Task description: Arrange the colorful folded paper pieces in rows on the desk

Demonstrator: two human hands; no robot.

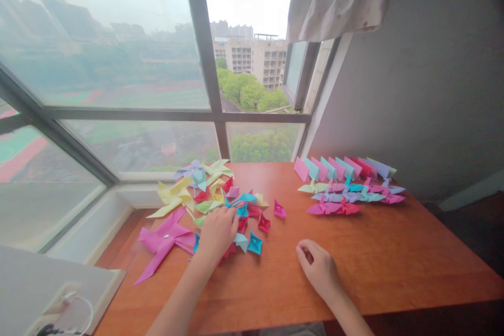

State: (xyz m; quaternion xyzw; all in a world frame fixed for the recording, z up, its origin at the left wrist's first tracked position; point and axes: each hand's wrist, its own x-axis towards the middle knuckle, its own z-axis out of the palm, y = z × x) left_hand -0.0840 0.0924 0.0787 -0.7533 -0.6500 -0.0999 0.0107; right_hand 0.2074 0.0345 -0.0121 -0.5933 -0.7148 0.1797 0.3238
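My left hand (219,228) reaches into a pile of small folded paper boats, its fingers bent together and the tips hidden among the papers. Whatever they pinch does not show. Just past the knuckles lies a blue paper boat (247,198). Near the wrist are a light blue paper boat (241,242) and a darker blue one (255,243). My right hand (318,265) rests on the table, loosely curled, with nothing visible in it. A magenta paper boat (279,209) sits apart at the pile's right side.
Left of the pile lie a magenta pinwheel (166,237) and a yellow pinwheel (175,195). Across the wooden table (275,289), folded paper cards (333,169) stand in a row behind lines of paper cranes (334,209). A window frame (220,131) borders the back.
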